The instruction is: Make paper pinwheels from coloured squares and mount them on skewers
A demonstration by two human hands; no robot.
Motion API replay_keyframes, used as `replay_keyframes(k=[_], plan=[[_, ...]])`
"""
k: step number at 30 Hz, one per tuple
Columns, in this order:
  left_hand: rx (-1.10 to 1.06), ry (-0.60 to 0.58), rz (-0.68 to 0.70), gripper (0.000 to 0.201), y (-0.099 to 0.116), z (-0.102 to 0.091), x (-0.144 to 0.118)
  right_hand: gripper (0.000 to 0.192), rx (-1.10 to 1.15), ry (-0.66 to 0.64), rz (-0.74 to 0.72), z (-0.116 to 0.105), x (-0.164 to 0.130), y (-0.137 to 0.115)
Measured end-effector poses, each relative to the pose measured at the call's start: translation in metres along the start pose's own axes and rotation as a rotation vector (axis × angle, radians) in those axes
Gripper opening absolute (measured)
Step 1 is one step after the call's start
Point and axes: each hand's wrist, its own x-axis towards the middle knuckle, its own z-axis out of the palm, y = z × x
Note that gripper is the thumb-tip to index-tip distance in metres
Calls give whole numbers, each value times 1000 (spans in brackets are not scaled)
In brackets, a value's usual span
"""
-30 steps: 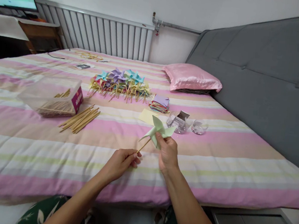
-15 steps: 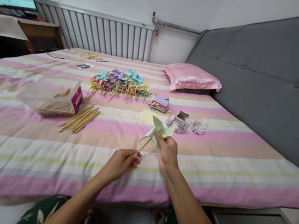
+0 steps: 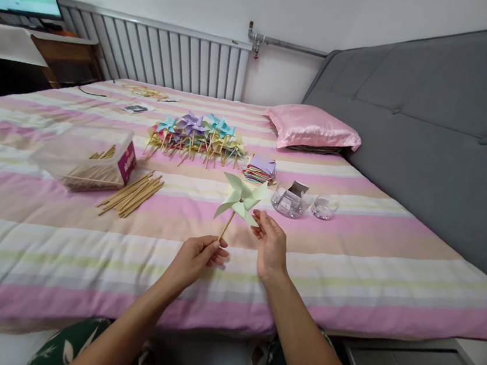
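Observation:
A pale green paper pinwheel (image 3: 240,200) on a thin wooden stick stands tilted above the bed, its blades facing me. My left hand (image 3: 200,257) is closed around the lower part of the stick. Beside the lower right blade is my right hand (image 3: 271,241), its fingers slightly bent and apart; whether the fingertips touch the blade's edge I cannot tell. Behind the pinwheel lies a stack of coloured paper squares (image 3: 261,168). To its right are a clear round container (image 3: 289,202) with small metallic bits and a clear lid-like dish (image 3: 324,207).
Loose wooden sticks (image 3: 132,194) lie at the left beside a clear plastic box (image 3: 82,164) holding more sticks. Several finished pinwheels (image 3: 196,136) are heaped farther back. A pink pillow (image 3: 313,128) rests near the grey headboard (image 3: 433,98). Striped bedding (image 3: 84,270) covers the bed.
My right hand has come off the pinwheel's centre and opened near a blade. The pinwheel has turned more upright and shifted slightly left; my left hand still grips its stick.

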Motion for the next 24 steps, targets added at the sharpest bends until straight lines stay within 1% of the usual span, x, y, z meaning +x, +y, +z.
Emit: replay_keyframes(k=[3, 8, 18, 20, 24], plan=[[-16, -1, -6, 34, 1, 0, 0, 22, -2, 1, 0, 0, 0, 1], [-31, 2, -11, 35, 0, 1, 0, 24, 44, -15, 29, 1, -1, 0], [-34, -5, -16, 34, -1, 2, 1, 32, 37, -97, 68, 2, -4, -3], [-35, -6, -16, 34, -1, 2, 1, 30, 32, -101, 60, 1, -4, -3], [-46, 13, -1, 34, -1, 1, 1, 23, 60, -66, 49, 0, -2, -2]])
